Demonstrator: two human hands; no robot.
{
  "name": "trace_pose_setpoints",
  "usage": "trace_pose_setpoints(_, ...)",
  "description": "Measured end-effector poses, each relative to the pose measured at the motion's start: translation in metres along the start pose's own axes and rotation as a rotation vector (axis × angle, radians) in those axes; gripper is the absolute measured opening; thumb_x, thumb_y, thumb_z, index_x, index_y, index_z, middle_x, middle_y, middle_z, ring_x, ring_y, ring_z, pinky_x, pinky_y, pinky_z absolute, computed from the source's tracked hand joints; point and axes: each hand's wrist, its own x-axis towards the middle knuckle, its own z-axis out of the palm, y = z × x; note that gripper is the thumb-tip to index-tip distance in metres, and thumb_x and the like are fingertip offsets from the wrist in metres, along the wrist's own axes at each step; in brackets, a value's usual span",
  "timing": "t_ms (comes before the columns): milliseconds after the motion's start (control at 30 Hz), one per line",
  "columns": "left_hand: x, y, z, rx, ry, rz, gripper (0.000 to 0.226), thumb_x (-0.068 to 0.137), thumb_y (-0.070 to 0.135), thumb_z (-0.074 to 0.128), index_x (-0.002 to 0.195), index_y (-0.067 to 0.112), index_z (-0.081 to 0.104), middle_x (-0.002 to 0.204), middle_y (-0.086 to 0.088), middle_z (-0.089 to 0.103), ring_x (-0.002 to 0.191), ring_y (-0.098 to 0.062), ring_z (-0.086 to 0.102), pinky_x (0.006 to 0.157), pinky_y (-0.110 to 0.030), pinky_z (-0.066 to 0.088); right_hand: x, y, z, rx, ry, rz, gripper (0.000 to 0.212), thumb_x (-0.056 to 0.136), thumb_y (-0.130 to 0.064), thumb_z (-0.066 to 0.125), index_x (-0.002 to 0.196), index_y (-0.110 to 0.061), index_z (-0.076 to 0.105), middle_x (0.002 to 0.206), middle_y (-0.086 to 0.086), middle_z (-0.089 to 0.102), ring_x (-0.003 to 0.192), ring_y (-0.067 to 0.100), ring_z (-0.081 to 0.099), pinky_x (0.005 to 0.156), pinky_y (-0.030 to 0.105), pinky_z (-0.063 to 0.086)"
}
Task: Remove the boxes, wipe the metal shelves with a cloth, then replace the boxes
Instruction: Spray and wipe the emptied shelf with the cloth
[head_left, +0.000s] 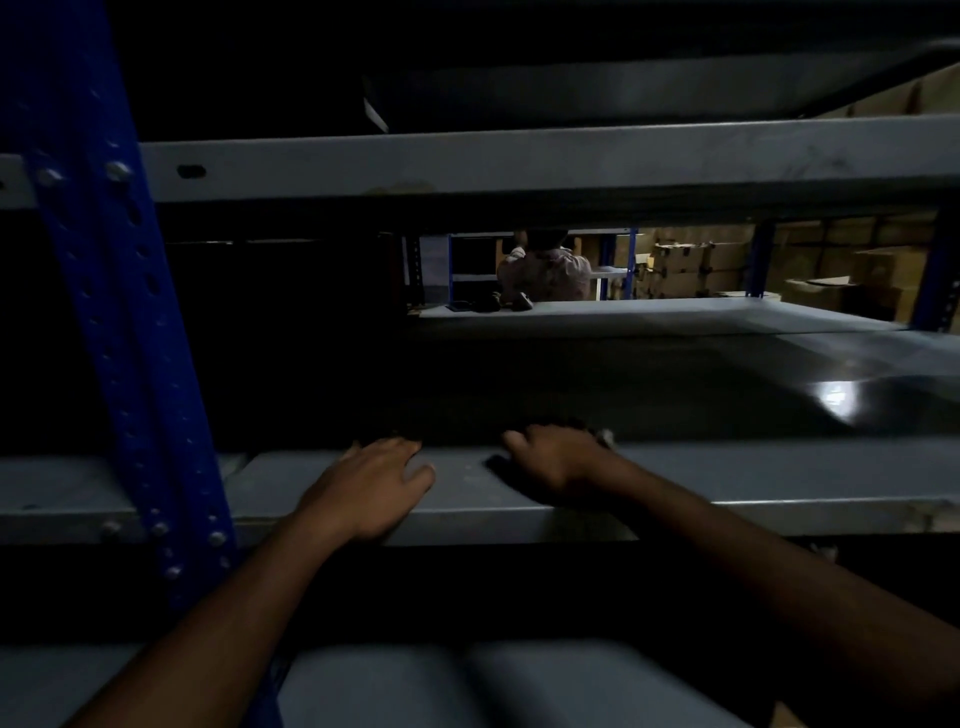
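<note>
From the head camera, both forearms reach forward over the front lip of a grey metal shelf (779, 478) in very dim light. The left hand (371, 486) lies on that front edge with its fingers bent over the lip toward the dark shelf surface and its thumb spread to the right; it presses on the metal and grasps nothing that can be seen. The right hand (553, 460) sits just beside it, knuckles up, fingers curled down over something dark at the shelf edge, perhaps the cloth (540, 422), though the gloom hides what it is, so whether this hand is grasping anything cannot be told. The shelf surface behind the hands is bare and dark, with one bright glint of reflected light at the right. A blue perforated upright (119, 322) with bolts stands at the left, and another grey shelf beam (519, 161) crosses above. Through the gap between shelves, a person (543, 270) seen from behind stands at a farther rack, and stacked cardboard boxes (685, 270) lie well apart at the lit right background.
</note>
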Motion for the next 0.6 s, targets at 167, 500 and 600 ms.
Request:
trace_pose_setpoints(167, 0.001, -0.002, -0.001, 0.044, -0.065, -0.025, 0.06, 0.101, 0.049, 0.025, 0.153, 0.019, 0.026, 0.16, 0.001, 0.024, 0.148, -0.01, 0.018, 0.121, -0.04, 0.008, 0.017, -0.065, 0.001, 0.27, -0.038, -0.165, 0.036, 0.102, -0.033, 0.038, 0.123, -0.006, 0.05, 0.131, 0.021, 0.053, 0.124, 0.037, 0.049, 0.11, 0.048, 0.033)
trace_pose_setpoints(500, -0.001, -0.001, 0.0, 0.095, -0.059, -0.022, 0.064, 0.099, 0.05, 0.022, 0.153, 0.016, 0.024, 0.161, -0.001, 0.023, 0.147, -0.012, 0.019, 0.12, -0.04, 0.009, -0.072, 0.111, 0.003, -0.058, -0.059, 0.249, 0.075, 0.089, -0.076, 0.008, 0.149, -0.037, 0.032, 0.158, -0.008, 0.029, 0.149, 0.021, 0.02, 0.118, 0.055, 0.017)
trace_pose_setpoints(600, 0.001, -0.001, 0.002, 0.085, -0.044, -0.018, 0.064, 0.098, 0.051, 0.021, 0.152, 0.017, 0.026, 0.159, -0.001, 0.027, 0.145, -0.013, 0.024, 0.12, -0.041, 0.011, -0.052, 0.097, 0.014, -0.165, -0.016, 0.264, 0.112, 0.061, -0.086, -0.017, 0.14, -0.036, 0.044, 0.152, 0.004, 0.039, 0.139, 0.031, 0.038, 0.113, 0.046, 0.03)
